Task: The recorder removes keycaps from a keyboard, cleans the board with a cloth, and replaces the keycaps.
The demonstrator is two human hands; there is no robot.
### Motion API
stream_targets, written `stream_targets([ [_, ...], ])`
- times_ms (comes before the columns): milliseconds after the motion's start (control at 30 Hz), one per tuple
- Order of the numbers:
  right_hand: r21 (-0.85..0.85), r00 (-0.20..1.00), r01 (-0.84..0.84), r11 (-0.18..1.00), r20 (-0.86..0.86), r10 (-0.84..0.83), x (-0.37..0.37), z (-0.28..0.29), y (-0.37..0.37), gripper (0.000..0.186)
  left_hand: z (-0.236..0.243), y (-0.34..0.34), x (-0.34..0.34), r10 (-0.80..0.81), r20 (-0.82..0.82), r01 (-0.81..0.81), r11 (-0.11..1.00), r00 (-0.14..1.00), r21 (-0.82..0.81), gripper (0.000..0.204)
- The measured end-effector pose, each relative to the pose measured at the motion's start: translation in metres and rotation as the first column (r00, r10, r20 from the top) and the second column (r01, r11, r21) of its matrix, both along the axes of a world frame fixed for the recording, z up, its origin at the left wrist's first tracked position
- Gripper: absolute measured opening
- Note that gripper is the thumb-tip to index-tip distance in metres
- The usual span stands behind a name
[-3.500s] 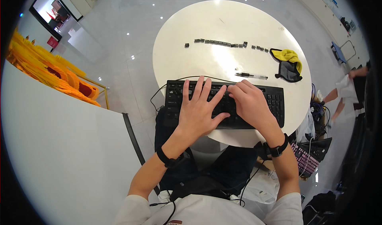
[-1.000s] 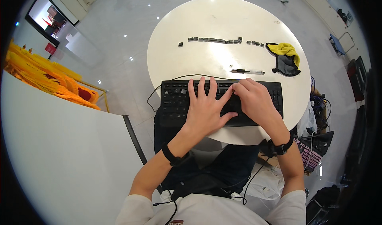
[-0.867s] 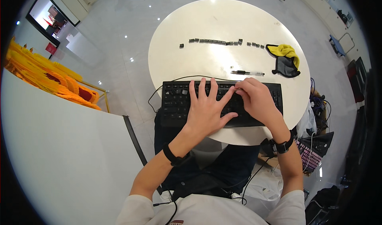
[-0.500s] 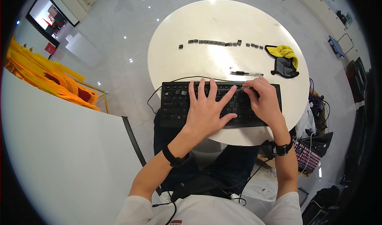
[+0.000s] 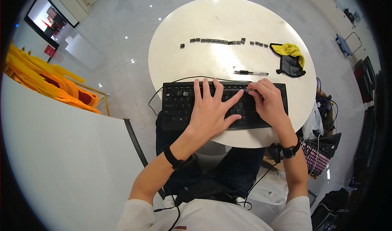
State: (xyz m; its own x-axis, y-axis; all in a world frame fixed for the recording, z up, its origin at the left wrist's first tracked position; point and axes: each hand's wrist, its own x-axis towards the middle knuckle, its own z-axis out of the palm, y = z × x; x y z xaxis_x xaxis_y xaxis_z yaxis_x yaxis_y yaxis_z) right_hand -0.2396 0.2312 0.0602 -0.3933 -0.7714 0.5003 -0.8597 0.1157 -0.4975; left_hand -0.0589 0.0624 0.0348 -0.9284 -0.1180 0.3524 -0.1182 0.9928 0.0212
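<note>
A black keyboard [image 5: 176, 106] lies along the near edge of the round white table [image 5: 220, 14], with a few raised keycaps at its left. My left hand [image 5: 210, 110] rests on its middle with fingers spread. My right hand [image 5: 267, 102] is pinched over the keys beside the left index finger; a small greyish piece at its fingertips is too small to name. Beyond the keyboard lie a pen [image 5: 249, 72], a broken line of loose dark keycaps [image 5: 216, 41] and a yellow-and-grey cloth [image 5: 291, 63].
A white panel [image 5: 61, 149] and yellow-orange fringed objects [image 5: 53, 75] stand at my left. At right below the tabletop are tangled cables [image 5: 324, 100] and a pink-keyed keyboard [image 5: 314, 157]. A blue trolley [image 5: 345, 45] stands by the far right wall.
My right hand has moved a little right along the keyboard, away from the left thumb, uncovering more keys. My left hand stays spread. A walking person at the back has almost left view.
</note>
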Motion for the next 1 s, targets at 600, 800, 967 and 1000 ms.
stream_targets([
  [600,0.067,0.993,0.035,0.997,0.109,-0.043,-0.011,-0.001,0.009,0.014,-0.001,0.001,-0.002,0.000,0.010,0.001,1.000,1.000,-0.027,0.080],
  [800,0.081,0.985,0.115,0.990,0.119,-0.124,-0.021,0.017,0.026,0.014,0.002,0.002,-0.001,0.017,0.001,-0.017,1.000,1.000,-0.001,0.082],
  [967,0.059,0.997,0.059,0.996,0.045,-0.062,-0.018,0.006,0.036,0.015,0.000,0.014,-0.015,-0.037,-0.113,0.044,0.998,0.993,0.054,0.087],
  [1000,0.056,0.997,0.065,0.996,0.041,-0.067,-0.018,0.004,0.035,0.015,-0.002,0.016,-0.018,-0.043,-0.117,0.049,0.997,0.992,0.051,0.087],
])
